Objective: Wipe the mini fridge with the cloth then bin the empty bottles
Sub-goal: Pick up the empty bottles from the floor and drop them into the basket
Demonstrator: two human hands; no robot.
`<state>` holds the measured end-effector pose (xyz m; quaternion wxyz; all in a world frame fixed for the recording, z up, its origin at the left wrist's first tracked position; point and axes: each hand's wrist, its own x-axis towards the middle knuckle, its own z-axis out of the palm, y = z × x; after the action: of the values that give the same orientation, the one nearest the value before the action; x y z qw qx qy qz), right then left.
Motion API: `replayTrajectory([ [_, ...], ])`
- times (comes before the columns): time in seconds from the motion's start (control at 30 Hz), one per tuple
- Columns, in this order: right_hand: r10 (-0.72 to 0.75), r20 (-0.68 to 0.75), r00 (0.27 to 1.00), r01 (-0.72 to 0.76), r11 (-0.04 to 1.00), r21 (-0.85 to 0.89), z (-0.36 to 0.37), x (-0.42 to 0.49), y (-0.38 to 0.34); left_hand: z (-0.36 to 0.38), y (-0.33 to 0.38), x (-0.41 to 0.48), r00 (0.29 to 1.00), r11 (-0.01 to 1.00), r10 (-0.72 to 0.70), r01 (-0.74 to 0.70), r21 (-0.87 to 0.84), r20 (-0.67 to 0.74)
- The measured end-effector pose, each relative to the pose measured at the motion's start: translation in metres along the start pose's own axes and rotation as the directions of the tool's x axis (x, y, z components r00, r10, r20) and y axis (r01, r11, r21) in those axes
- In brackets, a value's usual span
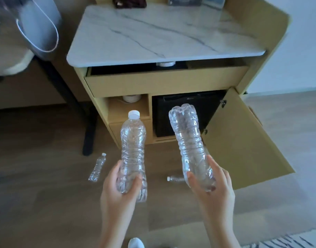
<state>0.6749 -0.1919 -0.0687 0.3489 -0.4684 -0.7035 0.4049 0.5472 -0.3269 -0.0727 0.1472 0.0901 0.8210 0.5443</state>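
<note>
My left hand (117, 190) grips the base of an empty clear bottle (133, 140) with a white cap, cap pointing away from me. My right hand (212, 187) holds a second empty bottle (188, 138) by its neck end, base pointing up. Both bottles hover above the wooden floor in front of the black mini fridge (187, 108), which sits closed in the cabinet's lower right bay. Two more empty bottles lie on the floor: a small one (98, 167) at left, and another (175, 179) partly hidden behind my right hand. No cloth shows in view.
The cabinet door (243, 140) stands swung open to the right. A marble top (162, 33) covers the cabinet, and its drawer (164, 81) is pulled partly out. A grey bin (39, 27) stands at upper left beside a desk leg (89, 129). A patterned rug edge (287, 241) lies bottom right.
</note>
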Motion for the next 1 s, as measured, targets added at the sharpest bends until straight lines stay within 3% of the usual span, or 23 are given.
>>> replayTrajectory([
  [0.43,-0.044,-0.054,0.998,0.033,0.981,-0.191,-0.130,-0.016,-0.070,-0.045,0.095,-0.023,0.930,0.986,0.156,-0.165,-0.002,0.332],
  [0.6,0.046,-0.122,0.991,-0.075,0.968,-0.239,-0.152,-0.029,-0.083,-0.050,0.111,-0.013,0.893,0.983,0.178,-0.184,-0.026,0.412],
  [1.0,0.097,-0.283,0.954,-0.174,0.950,-0.260,-0.214,-0.020,-0.075,0.040,0.150,-0.030,0.756,0.964,0.264,-0.230,-0.135,0.599],
])
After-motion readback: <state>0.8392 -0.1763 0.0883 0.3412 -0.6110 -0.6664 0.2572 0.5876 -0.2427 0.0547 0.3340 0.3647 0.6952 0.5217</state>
